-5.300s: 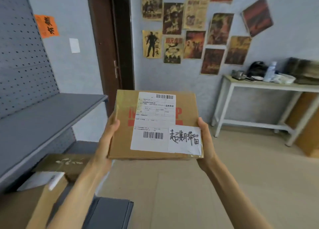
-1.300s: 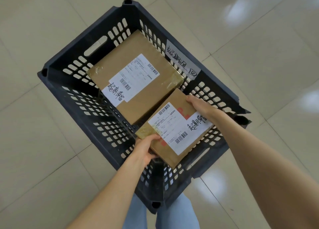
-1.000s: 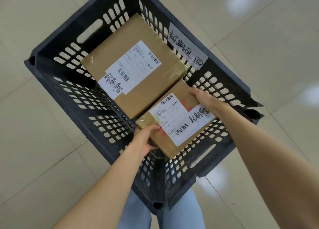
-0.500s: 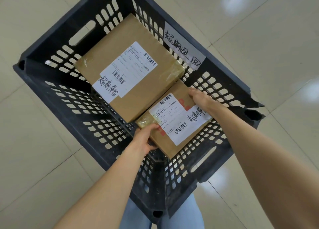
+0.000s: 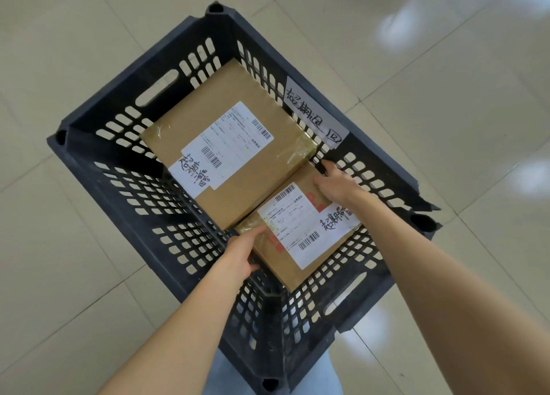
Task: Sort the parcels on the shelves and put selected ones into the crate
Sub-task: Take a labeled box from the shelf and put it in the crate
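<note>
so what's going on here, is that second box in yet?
A person is lowering a small box into a black crate on the tiled floor. The left hand grips its near corner, the right hand holds its far edge. It sits beside a bigger box already lying in the crate. Both hands are on it, so not released.

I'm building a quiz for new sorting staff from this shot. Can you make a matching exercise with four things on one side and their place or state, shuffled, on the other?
Things:
1. larger parcel
2. smaller parcel
3. handwritten paper label
4. left hand

Places or states:
A. stuck on the crate wall at its rim
B. grips the smaller parcel's near corner
C. lies in the far part of the crate, no hand on it
D. held by both hands, the right hand on its far end

Pairs: 1-C, 2-D, 3-A, 4-B
</note>
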A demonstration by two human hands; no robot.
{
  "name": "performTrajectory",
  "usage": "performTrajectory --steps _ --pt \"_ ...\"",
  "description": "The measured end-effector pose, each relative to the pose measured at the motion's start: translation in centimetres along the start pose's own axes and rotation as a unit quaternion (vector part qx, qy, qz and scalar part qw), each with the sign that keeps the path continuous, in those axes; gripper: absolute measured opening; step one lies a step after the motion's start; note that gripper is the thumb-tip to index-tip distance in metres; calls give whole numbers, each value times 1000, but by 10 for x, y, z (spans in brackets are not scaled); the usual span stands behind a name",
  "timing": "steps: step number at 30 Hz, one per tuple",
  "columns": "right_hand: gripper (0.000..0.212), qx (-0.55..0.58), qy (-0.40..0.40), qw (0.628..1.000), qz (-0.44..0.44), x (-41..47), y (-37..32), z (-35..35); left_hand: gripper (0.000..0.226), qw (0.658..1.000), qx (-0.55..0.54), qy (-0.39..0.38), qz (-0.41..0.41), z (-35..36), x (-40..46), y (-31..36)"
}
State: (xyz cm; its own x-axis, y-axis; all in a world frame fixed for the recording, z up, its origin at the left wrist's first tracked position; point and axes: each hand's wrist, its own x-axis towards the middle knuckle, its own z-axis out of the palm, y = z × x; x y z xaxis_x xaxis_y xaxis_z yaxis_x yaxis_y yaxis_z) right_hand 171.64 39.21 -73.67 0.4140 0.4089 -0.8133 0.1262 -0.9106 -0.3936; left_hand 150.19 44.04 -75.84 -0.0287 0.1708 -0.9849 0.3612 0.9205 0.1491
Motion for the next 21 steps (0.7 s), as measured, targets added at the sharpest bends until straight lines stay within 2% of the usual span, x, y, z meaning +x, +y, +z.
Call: performTrajectory --steps 3,6,8,14,18,21 --pt "58 -16 5 1000 -20 -7 -22 -6 87 999 31 9 7 -2 -12 9" --pt "44 -33 -1 999 -38 -21 -40 -14 90 990 135 21 24 -2 -33 16" --pt "37 -63 1 996 -59 -37 -52 -23 88 975 221 16 35 -2 -50 23" --pt "49 -179 7 978 -105 -102 -109 -64 57 906 418 -53 36 -16 -126 72" --pt "55 -185 49 971 -143 -151 -166 -97 37 882 445 -28 150 -32 -181 133" --pt "55 -212 78 954 -198 -198 -218 -122 13 834 477 19 277 -47 -243 186"
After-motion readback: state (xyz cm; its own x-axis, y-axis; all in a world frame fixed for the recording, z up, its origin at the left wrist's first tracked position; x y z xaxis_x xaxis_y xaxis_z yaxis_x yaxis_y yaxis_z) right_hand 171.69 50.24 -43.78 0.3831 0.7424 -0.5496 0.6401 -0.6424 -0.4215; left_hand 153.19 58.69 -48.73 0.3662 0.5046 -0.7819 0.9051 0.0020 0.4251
